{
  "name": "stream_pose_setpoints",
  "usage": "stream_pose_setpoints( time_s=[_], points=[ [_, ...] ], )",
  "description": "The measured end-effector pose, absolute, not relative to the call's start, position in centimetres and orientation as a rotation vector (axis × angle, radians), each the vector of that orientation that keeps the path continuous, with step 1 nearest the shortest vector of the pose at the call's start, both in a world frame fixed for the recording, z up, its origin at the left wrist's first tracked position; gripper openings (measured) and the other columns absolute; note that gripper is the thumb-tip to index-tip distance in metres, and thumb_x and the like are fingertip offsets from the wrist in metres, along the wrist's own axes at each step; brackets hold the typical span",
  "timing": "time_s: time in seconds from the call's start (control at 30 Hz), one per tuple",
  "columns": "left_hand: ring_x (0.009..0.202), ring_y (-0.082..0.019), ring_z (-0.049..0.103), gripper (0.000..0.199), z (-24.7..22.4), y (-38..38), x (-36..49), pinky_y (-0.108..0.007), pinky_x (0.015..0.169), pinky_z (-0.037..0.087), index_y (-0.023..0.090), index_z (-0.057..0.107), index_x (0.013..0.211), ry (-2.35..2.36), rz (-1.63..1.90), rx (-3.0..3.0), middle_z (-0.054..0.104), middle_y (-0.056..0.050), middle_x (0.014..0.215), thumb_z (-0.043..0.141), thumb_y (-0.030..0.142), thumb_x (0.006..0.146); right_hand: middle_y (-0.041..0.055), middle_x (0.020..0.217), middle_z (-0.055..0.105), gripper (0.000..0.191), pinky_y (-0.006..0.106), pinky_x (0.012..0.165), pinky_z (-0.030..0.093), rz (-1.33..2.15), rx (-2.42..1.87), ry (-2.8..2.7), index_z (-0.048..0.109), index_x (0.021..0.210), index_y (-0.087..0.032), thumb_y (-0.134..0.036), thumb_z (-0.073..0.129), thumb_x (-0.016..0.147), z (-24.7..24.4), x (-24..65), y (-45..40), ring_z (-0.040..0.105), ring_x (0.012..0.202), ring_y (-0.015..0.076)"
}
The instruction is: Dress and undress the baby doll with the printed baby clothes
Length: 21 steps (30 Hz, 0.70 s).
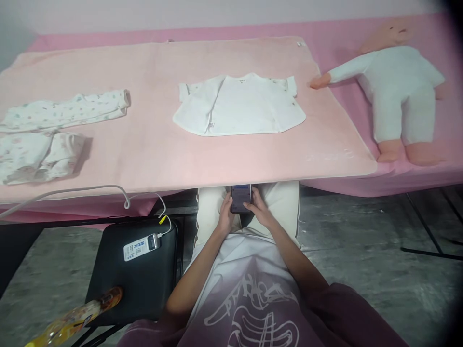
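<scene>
Fingers (227, 200) of the left hand (225, 215) are closing around one side of a dark phone (240, 197), and those of the right hand (261, 212) are gripping its other side, the right thumb lying across the screen (I cannot tell from here whether it is pressing). I am finding the phone just below the middle of the frame, over the person's cream trousers (284, 205) and right by the near edge of the table (347, 36). A pale pink mat (152, 154) is covering much of that pink-draped top. In the upper middle I am seeing a short white top (249, 108) lying spread out on the mat. Patterned leggings (65, 113) and a folded bundle of cloth (39, 156) are lying at the left edge, one above the other. At upper right, a doll in white (401, 82) is lying on its back, one hand reaching over the mat's edge. Lower left, a black stool (141, 284) is carrying a white power bank (137, 248) with a cable (87, 188) plugged in; a bottle (75, 315) is sitting toward the corner.
</scene>
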State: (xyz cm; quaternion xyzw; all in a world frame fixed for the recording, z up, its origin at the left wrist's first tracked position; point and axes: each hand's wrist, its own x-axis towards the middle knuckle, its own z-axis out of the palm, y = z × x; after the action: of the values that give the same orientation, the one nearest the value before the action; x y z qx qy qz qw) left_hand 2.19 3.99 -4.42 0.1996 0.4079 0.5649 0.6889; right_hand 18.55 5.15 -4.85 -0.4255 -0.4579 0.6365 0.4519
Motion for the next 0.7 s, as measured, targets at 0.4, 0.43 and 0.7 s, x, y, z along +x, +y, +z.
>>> stream_pose_setpoints(
  time_s=[0.4,0.43,0.7],
  points=[
    [0.156,-0.032,0.06,0.063,-1.7,2.7,0.6,-0.045,0.13,0.05,0.024,0.072,0.149,1.11,1.217,0.649,0.071,-0.01,0.158,0.065,0.072,0.108,0.0033,0.155,0.07,0.076,0.046,0.135,0.043,1.694,-1.015,-0.85,0.056,0.16,-0.033,-0.044,0.078,0.089,-3.0,15.0,5.0,0.06,0.15,0.0288],
    [0.157,-0.032,0.059,0.065,-1.5,2.5,0.3,-0.046,0.133,0.048,0.025,0.071,0.151,1.146,1.237,0.682,0.07,-0.01,0.159,0.062,0.074,0.109,0.0037,0.156,0.069,0.078,0.047,0.135,0.043,1.699,-1.011,-0.848,0.055,0.162,-0.032,-0.043,0.077,0.088,-2.8,14.2,5.0,0.06,0.15,0.0291],
    [0.179,-0.03,0.026,0.082,0.1,1.6,-2.0,-0.047,0.148,0.021,0.027,0.045,0.177,1.552,1.355,1.04,0.033,-0.011,0.19,0.044,0.078,0.113,0.0082,0.167,0.057,0.077,0.049,0.138,0.038,1.62,-1.031,-1.029,0.052,0.166,-0.029,-0.045,0.066,0.092,-1.6,9.5,6.2,0.054,0.156,0.031]
  ],
)
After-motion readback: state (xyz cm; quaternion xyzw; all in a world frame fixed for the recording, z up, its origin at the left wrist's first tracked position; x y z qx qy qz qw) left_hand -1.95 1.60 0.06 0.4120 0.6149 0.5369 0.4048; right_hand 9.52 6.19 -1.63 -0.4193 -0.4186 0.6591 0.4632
